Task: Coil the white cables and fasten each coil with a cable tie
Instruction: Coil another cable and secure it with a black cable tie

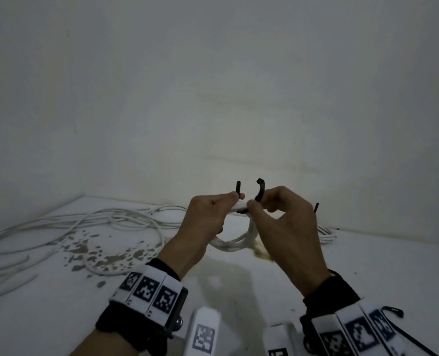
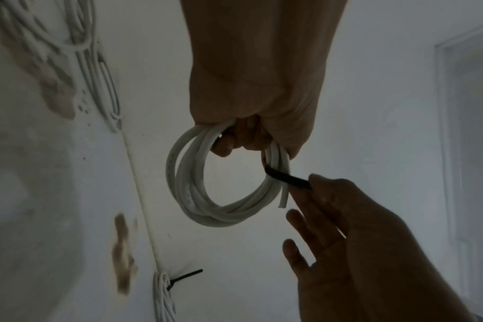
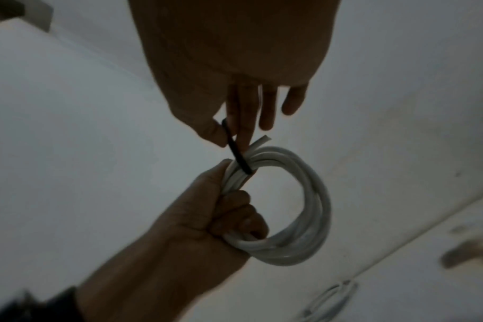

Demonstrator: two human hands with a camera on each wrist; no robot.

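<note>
Two hands are up above the white desk (image 1: 367,265) in the head view. The left hand (image 1: 203,222) has its fingers curled tight round the top of a coil of white cable (image 1: 235,242), and one end of a black cable tie (image 1: 260,190) sticks up from between its thumb and first finger. The right hand (image 1: 287,222) pinches the other end of the tie with thumb and first finger, and its other fingers are bent loosely. Many loose white cables (image 1: 84,224) lie by the left edge of the desk, and a tied coil (image 1: 325,233) lies at the back edge, behind the right hand. In the left wrist view, the left hand (image 2: 251,87) grips the coil (image 2: 207,209), which hangs down as a ring. The tie (image 2: 288,179) goes across the strands, and the right hand (image 2: 359,239) holds its end while three fingers (image 2: 303,257) are spread out straight. The tied coil (image 2: 163,296) lies on the desk below. In the right wrist view, the right hand (image 3: 235,76) pinches the tie (image 3: 236,150) between thumb and first finger. The left hand (image 3: 196,228) is a fist round the coil (image 3: 312,209).
</note>
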